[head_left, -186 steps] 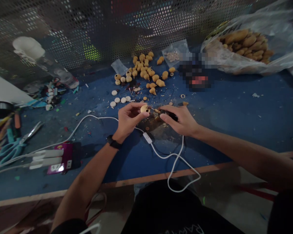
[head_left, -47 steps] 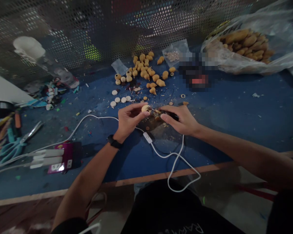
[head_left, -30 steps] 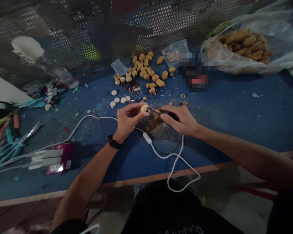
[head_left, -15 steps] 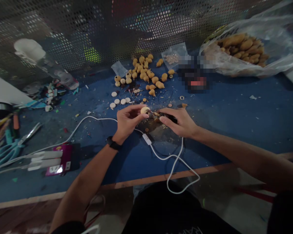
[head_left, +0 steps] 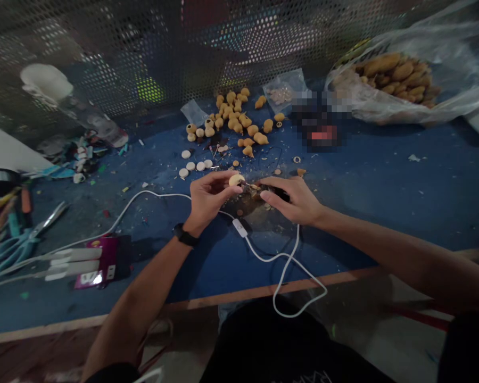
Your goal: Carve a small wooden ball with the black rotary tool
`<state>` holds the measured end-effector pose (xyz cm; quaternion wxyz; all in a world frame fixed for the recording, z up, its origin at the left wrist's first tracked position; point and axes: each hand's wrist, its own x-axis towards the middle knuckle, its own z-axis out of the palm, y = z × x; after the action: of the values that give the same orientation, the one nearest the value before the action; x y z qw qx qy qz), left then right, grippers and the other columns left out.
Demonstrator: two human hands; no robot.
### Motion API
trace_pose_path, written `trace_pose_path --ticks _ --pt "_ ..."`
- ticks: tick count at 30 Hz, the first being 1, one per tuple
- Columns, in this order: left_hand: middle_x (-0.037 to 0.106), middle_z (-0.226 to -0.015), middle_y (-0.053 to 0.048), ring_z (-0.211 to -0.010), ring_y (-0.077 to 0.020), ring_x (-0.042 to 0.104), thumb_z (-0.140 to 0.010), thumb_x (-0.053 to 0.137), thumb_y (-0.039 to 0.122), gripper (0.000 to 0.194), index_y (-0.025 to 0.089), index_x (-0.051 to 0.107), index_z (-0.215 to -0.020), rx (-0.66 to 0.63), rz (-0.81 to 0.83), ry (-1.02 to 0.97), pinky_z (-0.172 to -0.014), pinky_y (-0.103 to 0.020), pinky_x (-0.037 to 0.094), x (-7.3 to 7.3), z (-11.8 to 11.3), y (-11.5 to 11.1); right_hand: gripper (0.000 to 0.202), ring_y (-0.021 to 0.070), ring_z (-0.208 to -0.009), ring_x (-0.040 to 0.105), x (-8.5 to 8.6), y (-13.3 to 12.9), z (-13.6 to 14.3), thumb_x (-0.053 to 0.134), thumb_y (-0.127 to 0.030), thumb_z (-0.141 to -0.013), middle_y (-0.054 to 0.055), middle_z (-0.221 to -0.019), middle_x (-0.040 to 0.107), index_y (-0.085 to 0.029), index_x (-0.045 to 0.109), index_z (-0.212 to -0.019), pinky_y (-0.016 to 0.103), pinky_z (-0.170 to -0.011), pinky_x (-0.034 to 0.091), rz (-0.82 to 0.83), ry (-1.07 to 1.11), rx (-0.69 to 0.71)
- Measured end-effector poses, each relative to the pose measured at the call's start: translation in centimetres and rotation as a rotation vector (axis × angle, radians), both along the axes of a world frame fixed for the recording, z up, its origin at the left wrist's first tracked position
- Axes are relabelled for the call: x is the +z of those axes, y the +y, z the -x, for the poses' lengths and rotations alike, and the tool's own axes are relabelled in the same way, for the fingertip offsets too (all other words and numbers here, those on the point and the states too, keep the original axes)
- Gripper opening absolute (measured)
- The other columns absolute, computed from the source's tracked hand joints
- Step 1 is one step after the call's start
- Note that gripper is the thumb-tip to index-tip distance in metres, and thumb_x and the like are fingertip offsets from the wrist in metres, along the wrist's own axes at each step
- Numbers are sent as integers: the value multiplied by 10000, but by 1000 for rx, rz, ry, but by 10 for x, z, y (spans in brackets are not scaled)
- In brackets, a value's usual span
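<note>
My left hand [head_left: 207, 198] is closed in a pinch around a small pale gourd [head_left: 235, 180], with a dark opening turned to the right. In my right hand [head_left: 297, 201] lies a dark rotary tool [head_left: 278, 192], largely hidden by the fingers. Its thin tip [head_left: 250, 185] points left and meets or nearly meets the gourd's opening; exact contact is too small to tell. Below the hands runs a white cord with an inline switch [head_left: 240, 227]. Several small gourds [head_left: 235, 114] lie in a heap beyond the hands, and several white discs [head_left: 190, 166] lie ahead of my left hand.
A clear plastic bag [head_left: 383, 109] of larger gourds lies at the back right. Scissors [head_left: 24, 239] and a purple power strip [head_left: 110, 260] are at the left. A perforated metal screen [head_left: 155, 58] stands behind the blue table [head_left: 383, 197]. Shavings litter the middle.
Both hands keep nearly the same place and hold. The gourd and tool tip show only a very slight shift, along with a small camera movement.
</note>
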<state>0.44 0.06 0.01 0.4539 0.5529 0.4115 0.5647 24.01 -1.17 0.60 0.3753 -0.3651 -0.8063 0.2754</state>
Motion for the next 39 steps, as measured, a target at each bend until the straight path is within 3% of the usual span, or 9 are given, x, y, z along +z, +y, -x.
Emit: trace_pose_path --ticks 11,20,28,33,39 --pt "842 -863 -22 -733 -162 796 -658 995 397 373 233 834 -951 -23 -39 11 -752 -313 679 -6 3 2 359 148 -683 654 0 0 1 552 -435 -1051 24 -786 740 -148 757 -1118 284 -669 471 13 26 3" --pt "836 -985 -41 -838 -158 800 -715 969 390 370 222 796 -995 -53 -91 32 -786 -298 666 -8 4 2 388 129 -579 551 3 1 0 540 -503 -1056 -20 -633 597 -163 724 -1092 267 -553 405 242 169 -40" --pt "791 -1055 -36 -891 -188 806 -771 936 389 409 228 716 -1076 -119 -60 11 -776 -307 658 -12 6 2 405 139 -561 543 3 1 -1 541 -531 -1045 -22 -618 586 -171 716 -1105 276 -539 391 248 140 -44" --pt "808 -1019 -34 -879 -147 782 -844 879 383 305 236 757 -1082 -100 -132 30 -801 -284 644 -10 4 1 367 138 -576 549 2 0 -1 540 -504 -1043 -19 -631 593 -179 704 -1088 277 -547 398 212 99 -39" --pt "786 -1050 -41 -813 -148 775 -772 932 389 391 204 676 -1004 -134 -42 20 -726 -288 657 -9 6 0 351 143 -603 566 2 2 0 538 -485 -1038 -18 -638 602 -176 702 -1074 280 -568 407 189 82 -42"
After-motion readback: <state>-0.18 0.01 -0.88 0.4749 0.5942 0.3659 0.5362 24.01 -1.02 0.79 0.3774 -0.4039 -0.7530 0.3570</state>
